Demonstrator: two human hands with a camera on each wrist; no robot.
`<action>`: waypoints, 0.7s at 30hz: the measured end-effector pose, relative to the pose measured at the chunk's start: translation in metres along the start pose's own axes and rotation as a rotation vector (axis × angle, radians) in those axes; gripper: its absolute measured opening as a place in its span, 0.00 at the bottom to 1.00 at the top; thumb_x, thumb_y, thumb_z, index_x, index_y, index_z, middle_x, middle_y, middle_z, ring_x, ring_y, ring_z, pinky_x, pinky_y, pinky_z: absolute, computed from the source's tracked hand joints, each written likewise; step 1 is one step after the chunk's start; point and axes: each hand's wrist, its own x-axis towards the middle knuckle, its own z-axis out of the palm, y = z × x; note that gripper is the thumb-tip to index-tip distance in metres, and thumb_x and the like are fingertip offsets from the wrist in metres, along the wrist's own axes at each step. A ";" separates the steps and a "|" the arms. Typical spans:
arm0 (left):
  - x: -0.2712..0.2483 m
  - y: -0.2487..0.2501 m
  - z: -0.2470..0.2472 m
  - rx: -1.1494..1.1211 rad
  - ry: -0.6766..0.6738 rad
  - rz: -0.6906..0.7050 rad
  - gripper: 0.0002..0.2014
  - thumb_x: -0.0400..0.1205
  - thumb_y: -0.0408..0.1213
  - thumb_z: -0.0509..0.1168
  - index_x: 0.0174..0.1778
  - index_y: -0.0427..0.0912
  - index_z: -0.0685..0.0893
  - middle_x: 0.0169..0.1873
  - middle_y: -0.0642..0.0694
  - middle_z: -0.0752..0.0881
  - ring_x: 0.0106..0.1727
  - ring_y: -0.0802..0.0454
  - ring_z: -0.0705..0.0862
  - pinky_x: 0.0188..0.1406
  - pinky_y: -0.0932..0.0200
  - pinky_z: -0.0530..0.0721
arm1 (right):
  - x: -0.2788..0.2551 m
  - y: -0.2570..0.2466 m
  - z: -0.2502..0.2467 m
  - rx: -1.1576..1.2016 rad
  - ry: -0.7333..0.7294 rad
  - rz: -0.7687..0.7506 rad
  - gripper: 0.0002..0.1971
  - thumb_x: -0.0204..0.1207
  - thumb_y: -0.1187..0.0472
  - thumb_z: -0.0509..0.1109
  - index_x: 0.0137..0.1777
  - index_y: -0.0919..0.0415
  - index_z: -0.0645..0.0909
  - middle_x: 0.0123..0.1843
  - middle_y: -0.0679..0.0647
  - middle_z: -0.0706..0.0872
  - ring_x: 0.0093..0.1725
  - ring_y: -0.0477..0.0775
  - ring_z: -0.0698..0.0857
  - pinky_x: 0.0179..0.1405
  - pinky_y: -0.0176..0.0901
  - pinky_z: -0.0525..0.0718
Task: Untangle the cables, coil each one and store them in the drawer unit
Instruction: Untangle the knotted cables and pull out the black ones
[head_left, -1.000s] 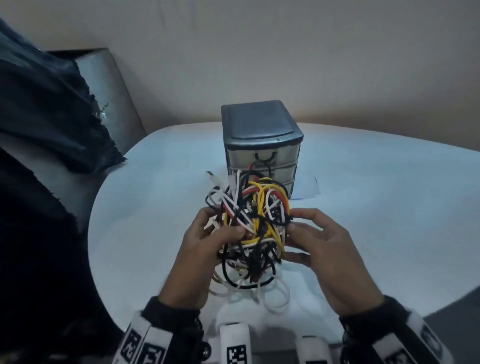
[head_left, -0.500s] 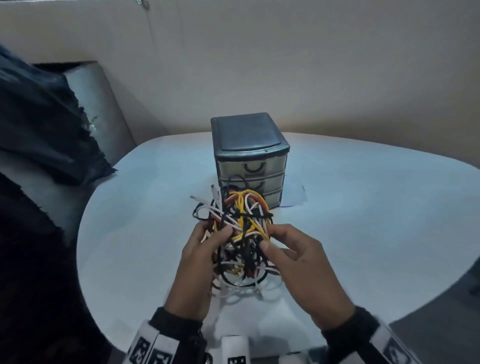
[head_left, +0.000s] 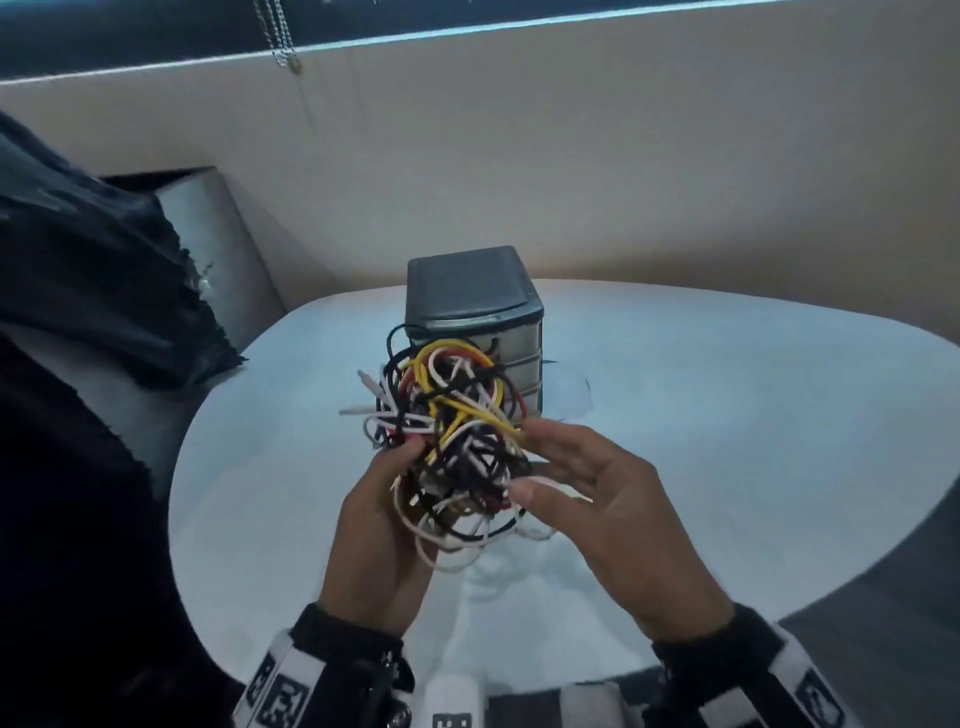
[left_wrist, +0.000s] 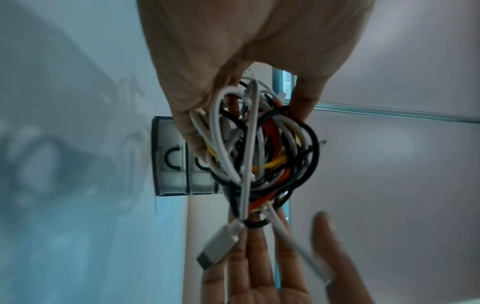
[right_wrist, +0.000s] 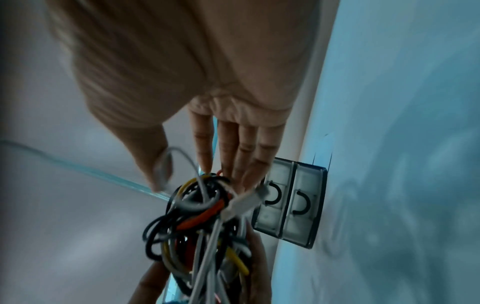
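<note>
Bare hands (head_left: 382, 530), black sleeve cuffs (head_left: 353, 636), white wrist bands (head_left: 275, 696) w/ blk square marker codes

White table (head_left: 727, 415), rounded edge, pale bluish cast under the light. Drawer unit (head_left: 475, 306) stands on it toward the far side, near the wall: dark grey lid, three translucent drawers stacked, each front with a dark curved handle, all closed. A flat white sheet (head_left: 569, 387) lies beneath and beside the unit's base, corner showing to the right.
</note>
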 end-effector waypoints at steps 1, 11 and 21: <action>0.002 -0.001 -0.006 -0.031 -0.027 -0.023 0.21 0.79 0.41 0.61 0.62 0.35 0.88 0.59 0.34 0.89 0.53 0.40 0.90 0.50 0.47 0.87 | 0.002 0.002 0.002 0.006 0.006 -0.011 0.15 0.72 0.62 0.78 0.59 0.54 0.88 0.53 0.46 0.93 0.54 0.47 0.90 0.47 0.39 0.87; 0.016 0.007 -0.033 -0.140 0.029 -0.017 0.19 0.83 0.41 0.57 0.62 0.39 0.88 0.58 0.39 0.90 0.52 0.43 0.90 0.41 0.52 0.89 | 0.009 0.014 0.032 -0.098 -0.103 0.241 0.15 0.75 0.68 0.76 0.59 0.53 0.84 0.51 0.53 0.92 0.46 0.58 0.92 0.47 0.54 0.90; 0.037 0.007 -0.048 -0.175 0.180 0.085 0.17 0.81 0.38 0.60 0.65 0.43 0.83 0.57 0.40 0.85 0.58 0.42 0.81 0.54 0.44 0.76 | 0.014 0.023 0.047 -0.080 -0.055 0.303 0.05 0.77 0.72 0.73 0.45 0.65 0.88 0.38 0.60 0.92 0.36 0.56 0.92 0.33 0.43 0.89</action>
